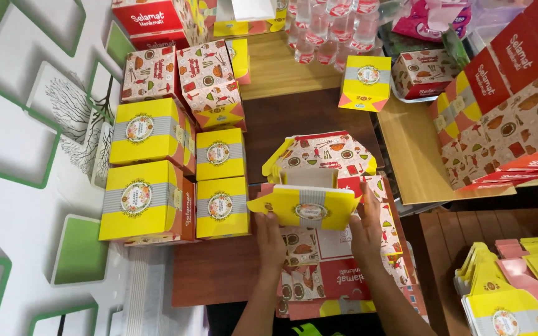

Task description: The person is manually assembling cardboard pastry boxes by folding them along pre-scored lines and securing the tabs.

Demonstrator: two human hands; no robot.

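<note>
My left hand [269, 238] and my right hand [367, 229] each grip one side of a half-folded cardboard food box [306, 186]. Its front panel is yellow with a grey band and a round emblem, and its raised back flap is patterned with food drawings. The box stands on a pile of flat unfolded box blanks [334, 267] on the brown table [219, 274]. Both hands press on the yellow front panel from below, fingers curled round its edges.
Finished yellow boxes [147, 168] stand stacked at the left by a white and green wall. One more yellow box [363, 83] sits at the back with plastic water bottles [331, 28]. Flat blanks lean at the right [512, 124] and lie at the lower right [518, 286].
</note>
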